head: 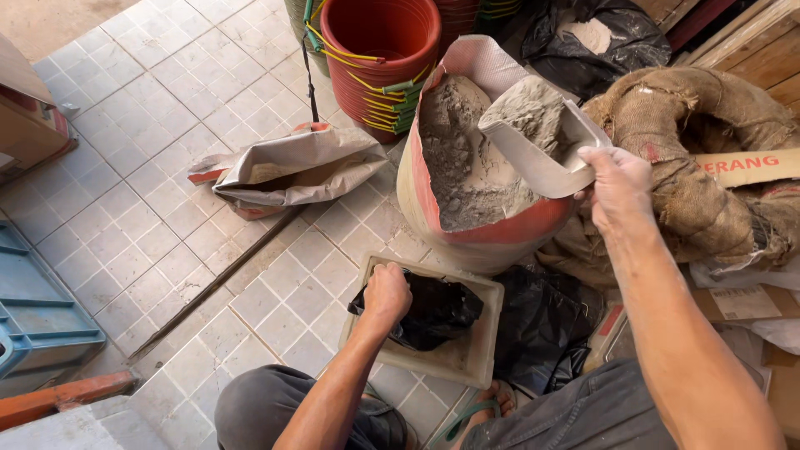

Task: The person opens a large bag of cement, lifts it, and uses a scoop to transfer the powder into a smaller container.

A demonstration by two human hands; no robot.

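Head view, right hand: right hand (pixel 618 185) closed around the handle end of a white cut-plastic scoop (pixel 542 137), held over the sack mouth.
Scoop load: heaped with grey powder, clumped, dry-looking; scoop tilted, open end toward the sack.
Sack: one large open paper sack with a red inner rim (pixel 479 229), upright on the floor, part full of the same grey powder (pixel 457 167), lumpy surface.
Left hand: left hand (pixel 387 293) gripping the edge of a black plastic bag (pixel 433 312), fingers curled shut on it.
Bag position: lies inside one shallow beige rectangular tray (pixel 483 350), just in front of the sack.
Count, floor: one crumpled empty paper sack (pixel 287 171) left of the full one, well apart from the hands.
Count, behind: one stack of red plastic pots (pixel 379 58); number in the stack cannot be told.
Right side: brown burlap sacking (pixel 692 125), bunched, just beside the right hand.
Ground: pale square floor tiles (pixel 167 167).
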